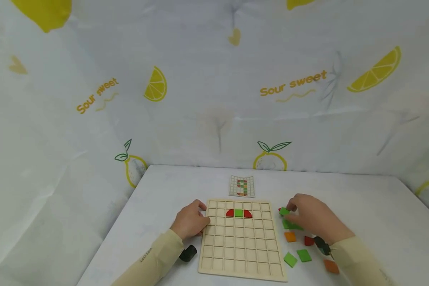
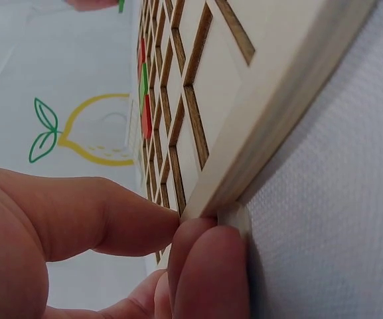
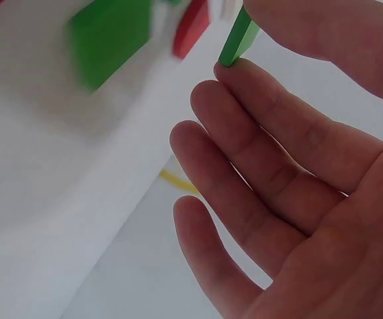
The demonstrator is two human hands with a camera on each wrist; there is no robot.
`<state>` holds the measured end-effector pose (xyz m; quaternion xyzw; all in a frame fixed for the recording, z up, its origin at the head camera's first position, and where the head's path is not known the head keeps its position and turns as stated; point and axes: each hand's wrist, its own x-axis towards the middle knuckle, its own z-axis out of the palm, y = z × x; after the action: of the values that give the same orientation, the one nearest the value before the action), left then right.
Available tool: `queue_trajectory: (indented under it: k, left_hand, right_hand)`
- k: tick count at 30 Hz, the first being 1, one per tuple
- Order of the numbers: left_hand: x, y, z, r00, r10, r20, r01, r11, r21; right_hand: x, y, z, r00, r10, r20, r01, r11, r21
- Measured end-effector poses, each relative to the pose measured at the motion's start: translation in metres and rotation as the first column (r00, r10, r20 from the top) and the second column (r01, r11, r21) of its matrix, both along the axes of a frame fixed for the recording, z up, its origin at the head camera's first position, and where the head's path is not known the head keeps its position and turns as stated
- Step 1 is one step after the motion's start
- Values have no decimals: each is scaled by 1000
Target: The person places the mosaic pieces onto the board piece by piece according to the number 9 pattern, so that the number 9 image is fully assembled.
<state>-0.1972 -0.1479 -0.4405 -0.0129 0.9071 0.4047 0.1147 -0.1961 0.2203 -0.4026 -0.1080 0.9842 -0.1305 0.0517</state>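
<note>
My left hand pinches the nine o'clock edge of the wooden grid board, thumb on top and fingertips underneath, so the board stays flat and steady on the counter. My right hand, at three o'clock of the board, holds a green tile by its thin edges between thumb and forefinger, the other fingers spread, above loose green, orange and red tiles. Two red pieces and a green square fill the second row; a pattern card lies at twelve o'clock for reference.

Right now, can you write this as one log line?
left hand: holds wooden grid board edge | right hand: pinches green square tile | board: two red, one green piece
</note>
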Motion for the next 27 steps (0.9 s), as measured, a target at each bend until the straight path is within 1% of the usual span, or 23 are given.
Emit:
queue_trajectory:
  k: [4,9,17,21,24,27]
  left_hand:
    - [0,-1,-1,1000,-5,-7,5,1000,-2]
    - [-1,-1,-2,1000,-6,-11,6,1000,1]
    - [-1,-2,-2,1000,-7,-14,7,1000,7]
    - [0,-2,-1,1000,-8,-15,8,1000,-9]
    - [0,-1,0,1000,-16,-24,16,1000,-23]
    - [1,-1,1,999,-24,-37,23,999,-31]
  right_hand:
    - [-5,-24,1,998,52,-30,-52,999,-1]
    - [-8,-52,2,997,74,-18,-75,997,-25]
    - [-11,-88,-3,987,149,-55,-151,988,-32]
    - [-10,-102,-5,978,196,-75,-200,979,-38]
    - [-8,-111,-5,973,216,-76,-220,974,-49]
    - [-6,-119,-4,975,215,-62,-219,974,-64]
